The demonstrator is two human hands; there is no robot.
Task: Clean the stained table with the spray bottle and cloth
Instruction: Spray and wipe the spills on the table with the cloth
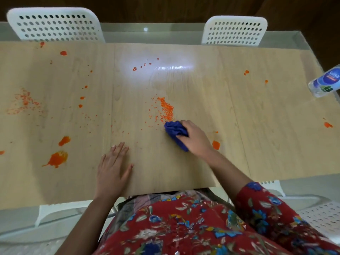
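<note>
Counter: wood-grain counter [239, 135], orange stains scattered across it.
Chairs: two white perforated chairs [55, 24] [234, 31] at the far edge.
Left hand: left hand [112, 170] flat, fingers straight, palm down near the front edge, holding nothing.
Right hand: right hand [195, 137] curled round the blue cloth [175, 132], pressing it on the counter's middle.
Bottle: clear bottle [325, 81] with a blue label, far right, top out of view.
Cloth position: touching the near end of the speckled orange patch [165, 109].
Largest blot: orange blot [58, 159], front left, apart from both hands.
</note>
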